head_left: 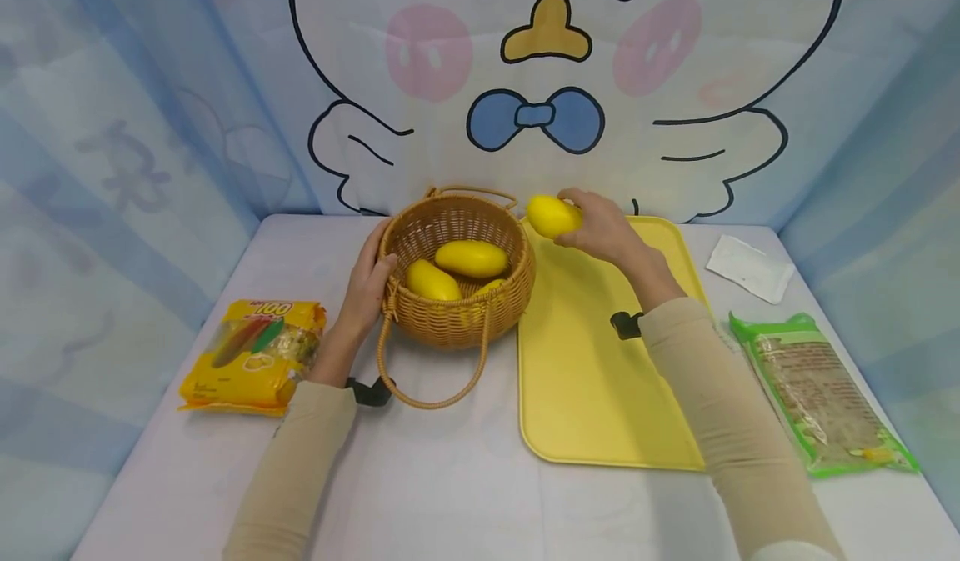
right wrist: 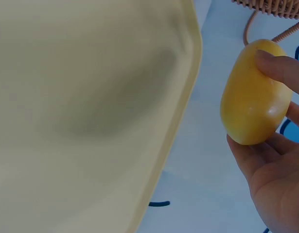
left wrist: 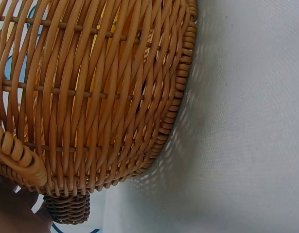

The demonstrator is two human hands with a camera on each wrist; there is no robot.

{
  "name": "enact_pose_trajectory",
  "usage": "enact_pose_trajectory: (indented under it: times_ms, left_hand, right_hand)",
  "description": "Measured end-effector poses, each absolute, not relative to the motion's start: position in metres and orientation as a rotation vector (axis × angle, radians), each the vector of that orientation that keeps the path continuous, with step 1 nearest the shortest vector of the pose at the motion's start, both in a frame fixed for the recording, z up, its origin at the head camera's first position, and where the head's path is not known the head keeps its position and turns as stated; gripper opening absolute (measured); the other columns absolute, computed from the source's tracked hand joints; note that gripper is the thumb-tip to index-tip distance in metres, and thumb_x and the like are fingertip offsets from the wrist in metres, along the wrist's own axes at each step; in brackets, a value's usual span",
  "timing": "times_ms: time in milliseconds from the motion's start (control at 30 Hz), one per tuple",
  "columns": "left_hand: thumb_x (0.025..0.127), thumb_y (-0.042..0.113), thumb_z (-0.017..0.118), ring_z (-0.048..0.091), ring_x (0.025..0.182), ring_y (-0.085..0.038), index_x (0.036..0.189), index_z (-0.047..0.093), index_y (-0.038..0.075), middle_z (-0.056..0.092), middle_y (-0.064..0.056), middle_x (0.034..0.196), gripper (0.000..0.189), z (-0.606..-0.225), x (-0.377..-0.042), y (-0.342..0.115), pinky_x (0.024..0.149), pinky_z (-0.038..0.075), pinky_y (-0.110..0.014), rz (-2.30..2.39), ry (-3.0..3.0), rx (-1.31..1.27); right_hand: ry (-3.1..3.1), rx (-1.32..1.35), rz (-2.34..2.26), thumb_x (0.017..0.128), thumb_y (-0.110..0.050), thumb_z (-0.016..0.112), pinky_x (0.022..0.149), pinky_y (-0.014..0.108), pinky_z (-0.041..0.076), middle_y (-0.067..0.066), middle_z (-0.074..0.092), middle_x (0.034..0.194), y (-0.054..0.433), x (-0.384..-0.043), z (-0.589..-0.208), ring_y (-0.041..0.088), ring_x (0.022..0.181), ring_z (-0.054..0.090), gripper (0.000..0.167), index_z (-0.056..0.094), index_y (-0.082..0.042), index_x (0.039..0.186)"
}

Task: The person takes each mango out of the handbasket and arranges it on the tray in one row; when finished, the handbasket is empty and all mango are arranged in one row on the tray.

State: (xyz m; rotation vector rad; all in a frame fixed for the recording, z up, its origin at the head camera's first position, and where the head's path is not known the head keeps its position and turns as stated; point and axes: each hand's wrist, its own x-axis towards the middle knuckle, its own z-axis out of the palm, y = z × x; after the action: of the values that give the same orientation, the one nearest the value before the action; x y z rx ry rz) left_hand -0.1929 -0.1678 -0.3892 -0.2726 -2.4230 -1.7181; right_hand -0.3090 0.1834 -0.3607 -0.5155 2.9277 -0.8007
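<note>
A round wicker basket [head_left: 459,328] stands left of the yellow tray, its near handle folded down onto the table. Inside it lie yellow mangoes: one at the back [head_left: 472,258], one at the left [head_left: 432,281], and another partly hidden by the front rim. My left hand [head_left: 363,290] grips the basket's left rim, thumb over the edge. In the left wrist view the woven side [left wrist: 100,97] fills much of the picture. My right hand [head_left: 600,226] holds a mango [head_left: 552,216] above the tray's far left corner, just right of the basket; the right wrist view shows fingers and thumb around this mango [right wrist: 256,94].
The yellow tray [head_left: 592,394] lies under my right forearm. A yellow snack bag [head_left: 251,357] sits at the left, beside my left forearm. On the right are a white packet [head_left: 750,267] and a green-edged bag [head_left: 821,394]. A cartoon-printed curtain [head_left: 536,169] hangs behind the table.
</note>
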Motion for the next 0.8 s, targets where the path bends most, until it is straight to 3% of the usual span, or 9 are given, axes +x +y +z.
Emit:
enact_pose_trajectory:
  times_ms: [800]
  left_hand:
    - [0.102, 0.017, 0.036, 0.02, 0.153, -0.031, 0.16, 0.02, 0.014, 0.019, -0.011, 0.166, 0.06, -0.388, -0.196, -0.168, 0.123, 0.02, -0.053, -1.738, -2.444, -0.253]
  right_hand:
    - [2.904, -0.259, -0.868, 0.092, -0.022, 0.065, 0.119, 0.056, 0.027, 0.024, 0.04, 0.153, 0.177, -0.32, -0.417, 0.042, 0.141, 0.036, 0.069, 0.036, -0.003, 0.152]
